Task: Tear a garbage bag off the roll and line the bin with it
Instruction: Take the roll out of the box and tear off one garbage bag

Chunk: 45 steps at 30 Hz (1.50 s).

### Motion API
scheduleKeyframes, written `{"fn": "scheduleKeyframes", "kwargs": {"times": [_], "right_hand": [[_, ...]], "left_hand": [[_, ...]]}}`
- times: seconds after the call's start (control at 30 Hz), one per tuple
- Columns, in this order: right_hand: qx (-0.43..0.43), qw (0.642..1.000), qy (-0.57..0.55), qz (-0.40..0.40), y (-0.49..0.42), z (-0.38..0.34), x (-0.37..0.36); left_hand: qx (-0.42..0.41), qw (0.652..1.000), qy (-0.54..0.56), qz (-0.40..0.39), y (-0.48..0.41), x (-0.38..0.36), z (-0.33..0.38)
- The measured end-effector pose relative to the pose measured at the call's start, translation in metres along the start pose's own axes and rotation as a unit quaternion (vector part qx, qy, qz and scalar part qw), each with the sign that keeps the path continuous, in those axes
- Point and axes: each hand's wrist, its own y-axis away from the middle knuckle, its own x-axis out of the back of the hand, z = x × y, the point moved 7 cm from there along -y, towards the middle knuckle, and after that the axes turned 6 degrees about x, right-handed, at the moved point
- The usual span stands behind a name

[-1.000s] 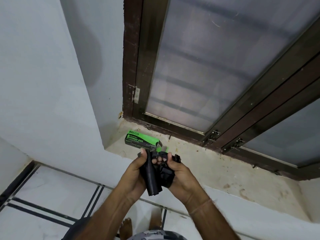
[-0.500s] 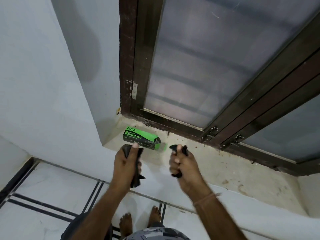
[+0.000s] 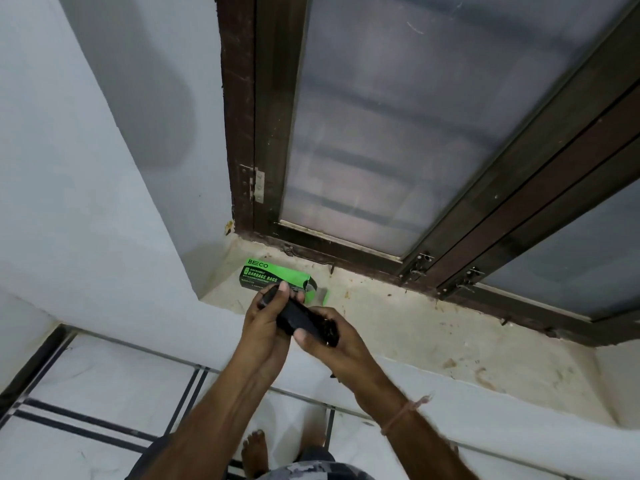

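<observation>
My left hand (image 3: 260,329) is closed around a black garbage bag roll (image 3: 294,315), held slanted just above the front of the window sill. My right hand (image 3: 343,351) meets it from the right, thumb against the roll's lower end, with a crumpled black garbage bag (image 3: 331,332) bunched in its fingers. Right behind my hands on the sill lies the green and black garbage bags box (image 3: 266,274), its right end flap open. No bin is in view.
The stained sill (image 3: 433,334) runs to the right under a dark-framed frosted window (image 3: 381,133). A white wall (image 3: 86,168) stands at the left. Below are white floor tiles with dark lines and my bare foot (image 3: 254,455).
Half a second ago my hands were apart, roll in the left and torn-off bag in the right. They have now come back together, the roll tilted across between them.
</observation>
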Motion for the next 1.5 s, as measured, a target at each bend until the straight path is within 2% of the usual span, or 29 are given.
{"fn": "scheduleKeyframes", "kwargs": {"times": [0.07,0.13,0.17,0.2,0.23,0.27,0.3,0.33,0.37,0.43,0.47,0.5,0.57,0.7,0.8,0.9,1.03,1.13,1.3,1.5], "right_hand": [[0.022,0.999,0.005,0.033,-0.004,0.000,0.002],[0.040,0.997,-0.010,0.068,-0.006,-0.003,0.010],[0.042,0.995,-0.023,0.084,-0.005,-0.006,0.015],[0.044,0.993,-0.040,0.101,-0.004,-0.009,0.022],[0.040,0.990,-0.058,0.123,-0.003,-0.008,0.032],[0.029,0.987,-0.072,0.143,-0.003,-0.004,0.042],[0.016,0.984,-0.080,0.158,-0.003,0.000,0.050],[0.006,0.982,-0.082,0.167,-0.006,0.004,0.056],[-0.003,0.981,-0.082,0.174,-0.008,0.008,0.061],[-0.019,0.979,-0.075,0.187,-0.016,0.016,0.069],[-0.023,0.978,-0.072,0.195,-0.020,0.018,0.072],[-0.022,0.977,-0.069,0.201,-0.024,0.019,0.074],[-0.015,0.976,-0.053,0.211,-0.030,0.019,0.076],[-0.008,0.979,-0.021,0.203,-0.030,0.022,0.074],[-0.005,0.984,-0.017,0.179,-0.024,0.024,0.073],[0.011,0.991,0.016,0.136,-0.022,0.021,0.073],[0.047,0.988,0.115,0.092,-0.029,0.014,0.076],[0.074,0.980,0.162,0.094,-0.034,0.007,0.081],[0.071,0.983,0.094,0.140,-0.037,0.010,0.087],[0.063,0.987,0.065,0.134,-0.036,0.015,0.083]], "left_hand": [[-0.008,1.000,0.009,0.006,-0.004,-0.004,-0.003],[-0.026,0.999,-0.031,0.010,-0.004,-0.010,-0.001],[-0.051,0.994,-0.095,0.025,-0.004,-0.010,0.004],[-0.093,0.973,-0.204,0.050,-0.008,-0.007,0.013],[-0.159,0.921,-0.346,0.079,-0.012,-0.005,0.026],[-0.237,0.829,-0.496,0.104,-0.018,-0.004,0.040],[-0.301,0.717,-0.618,0.111,-0.027,-0.005,0.048],[-0.320,0.622,-0.707,0.102,-0.040,-0.004,0.050],[-0.309,0.551,-0.770,0.088,-0.053,-0.001,0.049],[-0.249,0.463,-0.849,0.057,-0.075,0.007,0.044],[-0.235,0.435,-0.868,0.046,-0.079,0.007,0.042],[-0.238,0.422,-0.874,0.047,-0.080,0.007,0.043],[-0.248,0.437,-0.863,0.059,-0.078,0.003,0.048],[-0.269,0.505,-0.818,0.057,-0.066,0.001,0.055],[-0.287,0.522,-0.801,0.066,-0.062,0.003,0.065],[-0.294,0.522,-0.798,0.062,-0.061,0.002,0.071],[-0.312,0.517,-0.796,0.036,-0.058,-0.004,0.072],[-0.317,0.501,-0.805,0.016,-0.056,-0.011,0.069],[-0.324,0.507,-0.799,0.005,-0.050,-0.014,0.064],[-0.304,0.523,-0.796,0.017,-0.046,-0.005,0.055]]}}
